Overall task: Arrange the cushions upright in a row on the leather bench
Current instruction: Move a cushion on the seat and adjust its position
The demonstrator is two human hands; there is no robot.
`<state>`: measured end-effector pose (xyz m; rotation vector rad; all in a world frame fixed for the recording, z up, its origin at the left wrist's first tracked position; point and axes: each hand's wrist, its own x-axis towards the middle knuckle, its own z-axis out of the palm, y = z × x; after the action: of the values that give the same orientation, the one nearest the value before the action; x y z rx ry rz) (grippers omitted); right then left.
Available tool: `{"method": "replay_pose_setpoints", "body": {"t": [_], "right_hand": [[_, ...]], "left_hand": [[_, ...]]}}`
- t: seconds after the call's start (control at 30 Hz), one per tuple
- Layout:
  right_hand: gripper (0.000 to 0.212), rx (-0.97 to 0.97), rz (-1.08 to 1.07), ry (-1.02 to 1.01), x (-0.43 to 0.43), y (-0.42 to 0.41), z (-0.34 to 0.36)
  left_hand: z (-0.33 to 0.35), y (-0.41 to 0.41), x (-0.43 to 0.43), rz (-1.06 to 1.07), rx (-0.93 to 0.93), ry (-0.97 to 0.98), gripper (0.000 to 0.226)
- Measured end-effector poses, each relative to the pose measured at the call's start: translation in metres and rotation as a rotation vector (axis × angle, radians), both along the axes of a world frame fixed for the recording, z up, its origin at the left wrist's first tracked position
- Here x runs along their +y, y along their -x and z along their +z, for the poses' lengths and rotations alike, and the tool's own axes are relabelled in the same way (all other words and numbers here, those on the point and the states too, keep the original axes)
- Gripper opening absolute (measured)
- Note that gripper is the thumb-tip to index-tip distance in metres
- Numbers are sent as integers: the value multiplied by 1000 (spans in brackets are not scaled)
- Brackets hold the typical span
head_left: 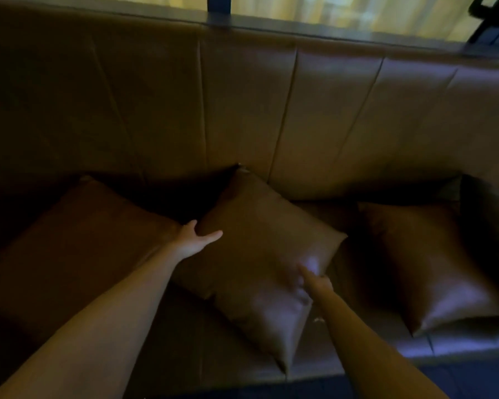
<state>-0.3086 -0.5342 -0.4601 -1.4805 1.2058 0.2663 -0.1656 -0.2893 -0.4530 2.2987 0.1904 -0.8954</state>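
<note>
both hands are on the middle cushion (pixel 260 254), skewed cornerwise on the leather bench (pixel 357 125): left hand (pixel 195 239) pinching its left edge, right hand (pixel 314 283) gripping its right edge. left cushion (pixel 78 240) and right cushion (pixel 432 269) look slumped, not upright. nothing looks finished yet.

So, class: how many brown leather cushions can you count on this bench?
3 clearly: left brown leather cushion, middle brown leather cushion held by both hands, right brown leather cushion. A dark shape at the far right edge may be a fourth.
</note>
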Motion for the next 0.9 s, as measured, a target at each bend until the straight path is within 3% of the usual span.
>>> {"method": "replay_pose_setpoints", "body": {"t": [0.1,0.17,0.37,0.5,0.63,0.9], "right_hand": [[92,-22,-88,-69,-15,1,-37],[104,-21,-149,-95,-14,-2,-39],[125,-31,-198,-114,-19,0,-54],[120,-164,-164,-68,-17,14,-47],[112,25,-306,-124,-28,34,-35],[114,31,-270,-144,-30,42,-55]], "left_hand": [[-23,-8,-6,55,39,-22,141],[-41,-13,-9,60,29,-50,153],[-67,3,-29,42,-123,-158,128],[-49,16,-37,37,-90,-140,115],[-40,32,-50,-67,-75,-171,113],[-63,35,-39,-140,-46,-159,116]]}}
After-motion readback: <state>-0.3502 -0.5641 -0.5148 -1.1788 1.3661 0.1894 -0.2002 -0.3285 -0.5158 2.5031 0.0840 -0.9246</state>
